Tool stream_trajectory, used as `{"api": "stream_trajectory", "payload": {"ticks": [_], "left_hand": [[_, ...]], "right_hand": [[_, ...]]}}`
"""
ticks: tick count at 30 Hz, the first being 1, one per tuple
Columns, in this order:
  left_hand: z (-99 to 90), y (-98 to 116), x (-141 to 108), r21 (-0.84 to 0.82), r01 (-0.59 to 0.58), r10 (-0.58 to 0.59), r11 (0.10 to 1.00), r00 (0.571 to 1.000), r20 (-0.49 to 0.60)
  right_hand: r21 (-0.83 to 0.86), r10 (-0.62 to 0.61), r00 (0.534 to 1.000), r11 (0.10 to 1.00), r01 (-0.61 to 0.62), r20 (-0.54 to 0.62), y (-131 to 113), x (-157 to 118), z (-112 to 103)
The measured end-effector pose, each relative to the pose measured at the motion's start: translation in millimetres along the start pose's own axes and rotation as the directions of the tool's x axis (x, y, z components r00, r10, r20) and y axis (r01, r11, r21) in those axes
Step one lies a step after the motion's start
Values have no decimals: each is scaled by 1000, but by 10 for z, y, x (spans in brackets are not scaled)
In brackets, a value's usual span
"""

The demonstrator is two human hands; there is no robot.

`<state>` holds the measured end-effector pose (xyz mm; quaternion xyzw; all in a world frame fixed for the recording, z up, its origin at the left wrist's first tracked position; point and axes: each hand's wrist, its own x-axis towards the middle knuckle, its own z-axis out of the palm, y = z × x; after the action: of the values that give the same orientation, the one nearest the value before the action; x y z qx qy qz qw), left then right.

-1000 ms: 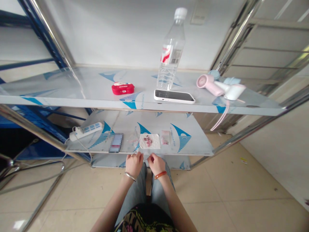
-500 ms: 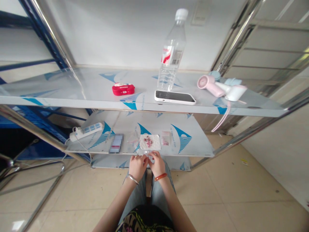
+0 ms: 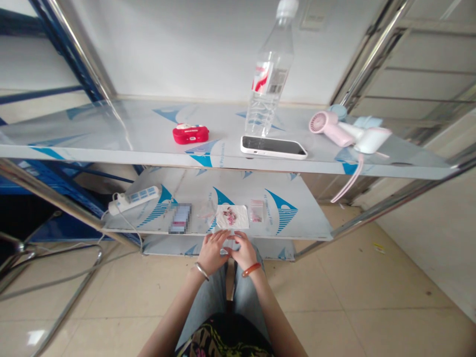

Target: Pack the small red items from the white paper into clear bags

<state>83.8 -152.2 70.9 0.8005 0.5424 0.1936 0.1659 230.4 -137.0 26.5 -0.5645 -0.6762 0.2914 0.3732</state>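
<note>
My left hand (image 3: 212,252), wearing a silver bangle, is at the front edge of the lower shelf, its fingers stretched forward and apart from the thumb. Close beside it, my right hand (image 3: 243,252), with an orange-red bangle, has its fingers curled. A small, clear, whitish bit shows between the hands, too indistinct to name. Just beyond my fingertips, a white square pad (image 3: 240,217) carries a cluster of small red and pink bits. To its right lies a small clear zip bag (image 3: 257,211) with reddish contents. Crumpled clear plastic (image 3: 206,210) rests left of the pad.
A phone with a blurred screen (image 3: 180,218) and a power strip (image 3: 136,198) lie on the lower shelf's left. On the upper shelf (image 3: 141,134) are a red case (image 3: 191,134), a clear bottle (image 3: 269,74), a white-edged phone (image 3: 275,147) and a pink handheld fan (image 3: 330,128).
Earlier both hands pinched close together around a clear bit. Now the left fingers have straightened and the hands have a wider gap between them. The view has shifted slightly.
</note>
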Motion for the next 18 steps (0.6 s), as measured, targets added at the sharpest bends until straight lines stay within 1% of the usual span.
{"api": "stream_trajectory", "payload": {"ticks": [3, 5, 7, 9, 10, 12, 13, 16, 18], "left_hand": [[0, -31, 9, -27, 29, -29, 999, 1000, 0], [1, -66, 10, -41, 59, -59, 997, 998, -3], [12, -120, 10, -51, 99, -100, 994, 995, -10], [31, -190, 13, -63, 143, -145, 988, 989, -30], [42, -229, 17, -73, 166, -169, 983, 985, -42], [61, -307, 27, -101, 209, -218, 973, 973, -78], [68, -345, 33, -120, 229, -241, 966, 966, -98], [70, -439, 54, -201, 257, -288, 945, 947, -145], [59, -483, 73, -264, 245, -293, 933, 943, -158]], "right_hand": [[81, -42, 999, 996, 39, 30, -63, 10, -16], [138, -51, 998, 989, 48, 22, -68, 26, -9], [197, -28, 999, 980, 34, -34, -2, 75, 24], [227, 28, 991, 974, 1, -127, 142, 180, 76], [215, 65, 984, 976, -27, -169, 235, 256, 104], [121, 104, 971, 989, -79, -215, 432, 441, 158], [41, 109, 973, 994, -103, -203, 525, 542, 181], [-208, 157, 981, 962, -179, -117, 730, 818, 245], [-310, 205, 976, 926, -216, -67, 797, 949, 294]]}}
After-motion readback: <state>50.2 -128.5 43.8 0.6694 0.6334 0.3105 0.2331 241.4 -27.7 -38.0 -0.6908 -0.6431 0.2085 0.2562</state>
